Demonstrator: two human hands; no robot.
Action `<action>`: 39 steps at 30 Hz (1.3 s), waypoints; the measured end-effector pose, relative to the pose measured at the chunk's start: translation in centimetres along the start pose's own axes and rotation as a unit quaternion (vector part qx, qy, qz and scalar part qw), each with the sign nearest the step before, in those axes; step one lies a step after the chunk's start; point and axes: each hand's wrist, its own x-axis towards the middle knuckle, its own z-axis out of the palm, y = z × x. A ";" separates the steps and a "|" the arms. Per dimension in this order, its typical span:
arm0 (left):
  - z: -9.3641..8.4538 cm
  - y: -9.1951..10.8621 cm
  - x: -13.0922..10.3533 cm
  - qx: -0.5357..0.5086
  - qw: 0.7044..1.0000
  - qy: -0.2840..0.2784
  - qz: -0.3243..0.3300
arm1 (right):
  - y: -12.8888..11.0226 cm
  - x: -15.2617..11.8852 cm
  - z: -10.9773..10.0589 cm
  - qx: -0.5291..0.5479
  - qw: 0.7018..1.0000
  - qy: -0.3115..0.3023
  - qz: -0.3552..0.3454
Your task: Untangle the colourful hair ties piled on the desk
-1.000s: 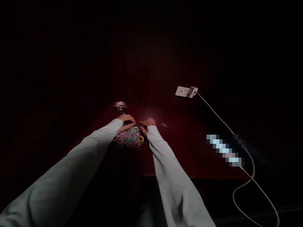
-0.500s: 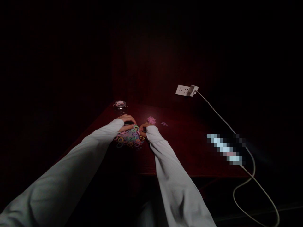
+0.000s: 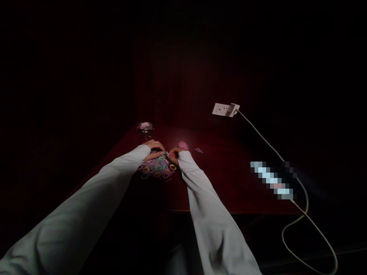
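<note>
A loose heap of small coloured hair ties point(image 3: 157, 167) lies on the dark red table. Over its far left edge my left hand point(image 3: 154, 146) is bent, thumb and fingertips drawn together; what they grip, if anything, is too small to make out. Facing it from the right, my right hand point(image 3: 174, 154) pinches a small light-blue hair tie point(image 3: 167, 153) close to the left fingertips. Just beyond my right hand sits a pile of pink hair ties point(image 3: 183, 145). A few purple ones point(image 3: 198, 150) lie to its right.
A clear lidded jar point(image 3: 145, 127) with something pink on top stands at the back left. On the wall is a socket point(image 3: 220, 109) with a plugged-in charger point(image 3: 233, 109). Its white cable point(image 3: 262, 136) runs to a blurred-out bright device point(image 3: 271, 179) at the right.
My right hand has lifted slightly off the heap, and a light-blue hair tie now shows at its fingertips beside my left hand. My left hand has barely moved.
</note>
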 end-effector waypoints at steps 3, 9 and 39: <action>0.1 0.0 0.1 0.002 1.000 0.000 -0.006 | -0.5 -0.1 0.0 0.011 0.999 0.014 -0.029; 0.2 0.6 0.3 -0.001 1.000 -0.007 0.003 | -0.8 -0.1 0.3 -0.008 0.999 0.010 -0.029; -0.8 1.3 0.5 -0.018 0.999 0.027 -0.009 | -1.4 -0.2 -0.6 -0.055 0.996 0.030 -0.061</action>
